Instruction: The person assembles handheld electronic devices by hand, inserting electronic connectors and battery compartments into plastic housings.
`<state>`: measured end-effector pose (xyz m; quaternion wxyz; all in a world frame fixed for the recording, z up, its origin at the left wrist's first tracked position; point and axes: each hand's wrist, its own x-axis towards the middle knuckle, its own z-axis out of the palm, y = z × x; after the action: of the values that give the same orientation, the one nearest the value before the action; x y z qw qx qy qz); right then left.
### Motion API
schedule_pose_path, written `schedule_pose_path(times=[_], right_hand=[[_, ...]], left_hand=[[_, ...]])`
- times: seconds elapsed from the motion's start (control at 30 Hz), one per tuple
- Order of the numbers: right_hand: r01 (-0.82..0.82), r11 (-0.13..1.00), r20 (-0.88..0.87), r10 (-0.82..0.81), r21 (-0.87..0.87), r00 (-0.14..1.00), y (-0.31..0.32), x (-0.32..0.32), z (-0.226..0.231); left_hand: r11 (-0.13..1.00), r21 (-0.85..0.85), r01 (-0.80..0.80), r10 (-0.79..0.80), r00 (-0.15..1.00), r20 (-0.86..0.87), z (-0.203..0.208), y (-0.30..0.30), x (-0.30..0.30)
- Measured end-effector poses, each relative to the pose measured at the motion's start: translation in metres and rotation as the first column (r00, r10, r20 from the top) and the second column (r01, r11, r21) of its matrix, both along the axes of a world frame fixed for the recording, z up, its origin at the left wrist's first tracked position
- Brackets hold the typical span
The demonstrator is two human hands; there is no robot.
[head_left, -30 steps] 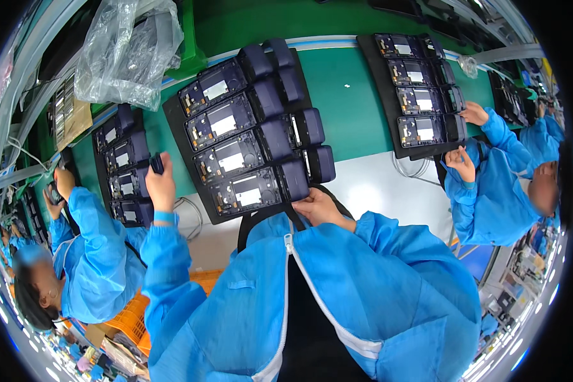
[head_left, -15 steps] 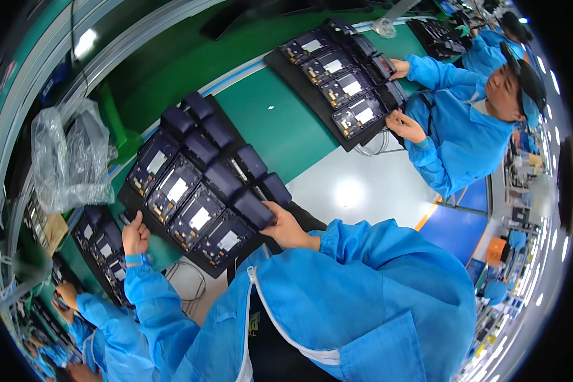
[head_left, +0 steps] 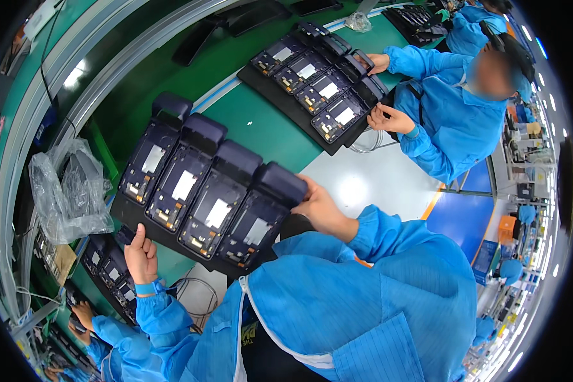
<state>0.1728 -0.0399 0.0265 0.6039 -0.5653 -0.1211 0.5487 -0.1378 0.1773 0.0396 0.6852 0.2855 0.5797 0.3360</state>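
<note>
A black tray lies in front of me at a slant, bearing a row of dark purple device housings with bare circuit parts and pale rectangular labels. Each one's thick rounded end points away from me. My right hand is closed on the rounded end of the rightmost housing, thumb on top, other fingers partly hidden. At the tray's near left corner, my left hand pinches a small dark piece, whose kind I cannot make out.
A co-worker at the right handles similar housings on another black tray. Crumpled clear plastic hangs at the left beside metal rails. Lower left, another person's hand works near more housings. The green bench runs behind.
My tray and its housings appear larger and tilted differently; the back row of dark covers no longer shows. My right hand has moved up and right, the left hand slightly down.
</note>
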Motion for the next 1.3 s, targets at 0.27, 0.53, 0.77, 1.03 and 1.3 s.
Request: schedule_pose_path(times=[0.27,0.53,0.77,1.03,1.3], right_hand=[[0.21,0.961,0.082,-0.227,0.178,0.97,-0.007,0.118,0.007],[0.371,0.913,0.159,-0.397,0.167,0.904,-0.007,0.214,-0.036],[0.439,0.892,0.199,-0.453,0.111,0.869,-0.003,0.236,-0.049],[0.479,0.876,0.351,-0.429,-0.064,0.832,0.006,0.242,-0.053],[0.689,0.716,0.322,-0.63,-0.111,0.707,0.013,0.238,-0.072]], left_hand=[[0.984,0.014,0.178,-0.178,0.97,0.163,0.001,0.011,0.138],[0.921,-0.058,0.384,-0.359,0.899,0.252,-0.066,0.045,0.256],[0.911,-0.093,0.403,-0.376,0.9,0.22,-0.089,0.056,0.301],[0.926,-0.122,0.358,-0.334,0.925,0.18,-0.117,0.064,0.316],[0.951,-0.027,0.307,-0.307,0.952,0.0,-0.097,0.05,0.306]])
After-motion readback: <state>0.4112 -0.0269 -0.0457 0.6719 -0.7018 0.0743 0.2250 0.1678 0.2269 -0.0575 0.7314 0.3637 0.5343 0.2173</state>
